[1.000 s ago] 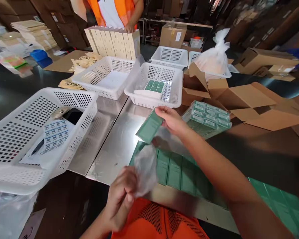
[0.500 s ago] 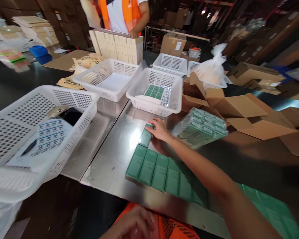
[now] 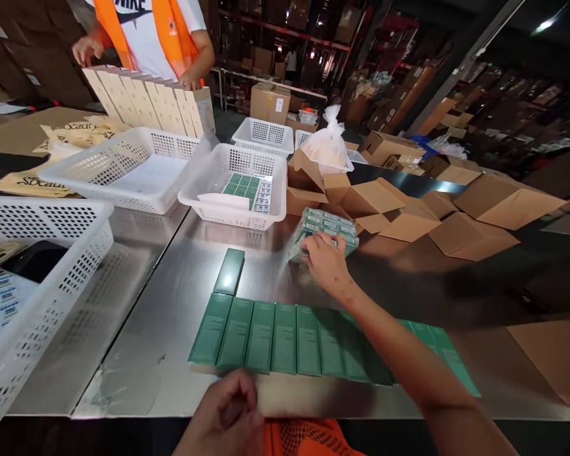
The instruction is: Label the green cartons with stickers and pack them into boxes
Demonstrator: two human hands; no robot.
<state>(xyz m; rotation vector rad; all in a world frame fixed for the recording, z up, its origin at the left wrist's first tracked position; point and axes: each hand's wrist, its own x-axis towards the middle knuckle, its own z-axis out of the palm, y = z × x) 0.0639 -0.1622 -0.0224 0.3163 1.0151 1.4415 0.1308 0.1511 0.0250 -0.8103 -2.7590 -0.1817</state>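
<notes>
Green boxes (image 3: pixel 285 335): ten flat, one apart (image 3: pixel 229 271)

Dim warehouse: steel-topped table (image 3: pixel 190 297) near, brown cartons (image 3: pixel 460 209) spread far right, dark shelving racks (image 3: pixel 285 38) stacked with boxes across the back, single ceiling light (image 3: pixel 544 25) glowing top right

Your green boxes (image 3: pixel 285 335) lay on the silver table (image 3: pixel 180 304); wrapped pack (image 3: pixel 325 229) green w/ pale labels. Baskets (image 3: pixel 123 168) white, perforated. Cardboard flaps (image 3: pixel 408 218) tan. Co-worker's vest (image 3: pixel 171 28) orange.
</notes>
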